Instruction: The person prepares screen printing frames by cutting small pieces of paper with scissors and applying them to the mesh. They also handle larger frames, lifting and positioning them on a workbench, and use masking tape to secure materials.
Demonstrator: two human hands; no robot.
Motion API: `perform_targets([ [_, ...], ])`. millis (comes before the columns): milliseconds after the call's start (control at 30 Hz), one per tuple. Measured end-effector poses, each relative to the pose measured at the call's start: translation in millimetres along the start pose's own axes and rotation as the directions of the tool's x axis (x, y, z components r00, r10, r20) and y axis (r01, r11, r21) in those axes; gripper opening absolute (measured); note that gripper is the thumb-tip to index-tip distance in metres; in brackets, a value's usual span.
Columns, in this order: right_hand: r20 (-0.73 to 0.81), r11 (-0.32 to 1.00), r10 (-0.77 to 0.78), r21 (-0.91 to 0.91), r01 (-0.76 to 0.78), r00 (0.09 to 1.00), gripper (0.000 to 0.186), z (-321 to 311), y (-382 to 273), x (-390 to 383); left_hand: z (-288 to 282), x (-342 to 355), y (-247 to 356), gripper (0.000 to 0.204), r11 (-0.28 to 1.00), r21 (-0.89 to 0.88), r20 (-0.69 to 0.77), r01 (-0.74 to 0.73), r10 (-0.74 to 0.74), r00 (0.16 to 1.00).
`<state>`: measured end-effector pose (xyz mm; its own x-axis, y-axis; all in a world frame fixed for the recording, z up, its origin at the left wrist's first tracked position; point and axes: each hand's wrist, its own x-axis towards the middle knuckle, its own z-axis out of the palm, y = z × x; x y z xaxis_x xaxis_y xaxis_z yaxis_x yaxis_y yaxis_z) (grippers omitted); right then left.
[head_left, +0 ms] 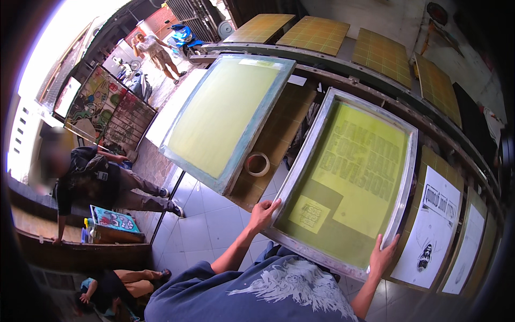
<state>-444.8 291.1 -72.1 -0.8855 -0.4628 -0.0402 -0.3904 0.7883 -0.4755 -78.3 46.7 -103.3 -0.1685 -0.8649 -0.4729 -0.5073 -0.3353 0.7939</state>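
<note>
A screen printing frame [370, 204] with silver metal edges and yellow-green mesh lies tilted in front of me. Block lettering and a small square design show in its mesh. My left hand [263, 214] grips the near left edge, thumb and fingers around the metal. At the near right corner, my right hand [382, 254] holds the other side of the frame. To the left rests a second, larger screen [230, 107] with a pale green mesh and a blue-green taped border. A roll of brown tape [257, 164] lies on a brown board between the two.
Several gridded boards [314, 34] line the rack [343, 67] at the back and right. White printed sheets [429, 231] lie on the right-hand boards. At left, one person [88, 180] leans on a wooden counter [80, 251]; others are at lower left and outside near a blue motorcycle [183, 36].
</note>
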Motion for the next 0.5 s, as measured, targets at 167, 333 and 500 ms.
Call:
perform_targets([
  [167, 0.007, 1.000, -0.018, 0.025, 0.018, 1.000, 0.080, 4, 11, 6, -2, -1, 6, 0.061, 0.994, -0.098, 0.059, 0.049, -0.044, 0.997],
  [333, 0.083, 0.989, 0.037, 0.140, -0.049, 0.996, 0.076, -7, 10, 13, -6, -8, 18, 0.063, 0.998, -0.065, 0.047, 0.025, -0.022, 0.999],
  [500, 0.102, 0.977, 0.065, 0.197, -0.084, 0.993, 0.076, -23, 1, 9, -10, -11, 26, 0.064, 0.999, -0.029, 0.041, 0.043, -0.042, 0.998],
])
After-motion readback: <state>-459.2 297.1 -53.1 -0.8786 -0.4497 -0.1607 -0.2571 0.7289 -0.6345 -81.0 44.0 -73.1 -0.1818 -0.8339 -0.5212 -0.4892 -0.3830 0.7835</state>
